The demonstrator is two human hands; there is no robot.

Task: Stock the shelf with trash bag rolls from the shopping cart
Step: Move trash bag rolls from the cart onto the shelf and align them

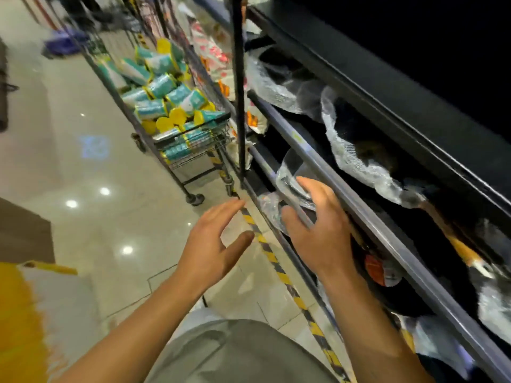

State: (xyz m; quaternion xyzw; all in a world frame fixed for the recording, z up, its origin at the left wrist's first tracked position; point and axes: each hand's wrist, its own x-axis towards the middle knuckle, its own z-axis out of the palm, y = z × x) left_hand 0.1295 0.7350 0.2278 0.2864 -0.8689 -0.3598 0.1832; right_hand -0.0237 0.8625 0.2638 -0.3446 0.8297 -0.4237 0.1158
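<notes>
A wire shopping cart (pixel 199 150) stands on the aisle floor ahead and to the left, heaped with several teal-and-yellow trash bag rolls (pixel 163 87). My left hand (pixel 215 244) hovers above the floor with fingers spread and holds nothing. My right hand (pixel 318 228) is also empty, its relaxed fingers at the grey front rail of a low shelf (pixel 359 211), close to a plastic-wrapped pan (pixel 293 178). The shelves hold dark cookware in clear bubble wrap (pixel 348 150).
A black upright post (pixel 240 87) divides the shelving just right of the cart. Yellow-and-black hazard tape (pixel 273 261) runs along the shelf base on the glossy tiled floor. A blue crate (pixel 66 42) sits far down the aisle. A yellow patch lies at the lower left.
</notes>
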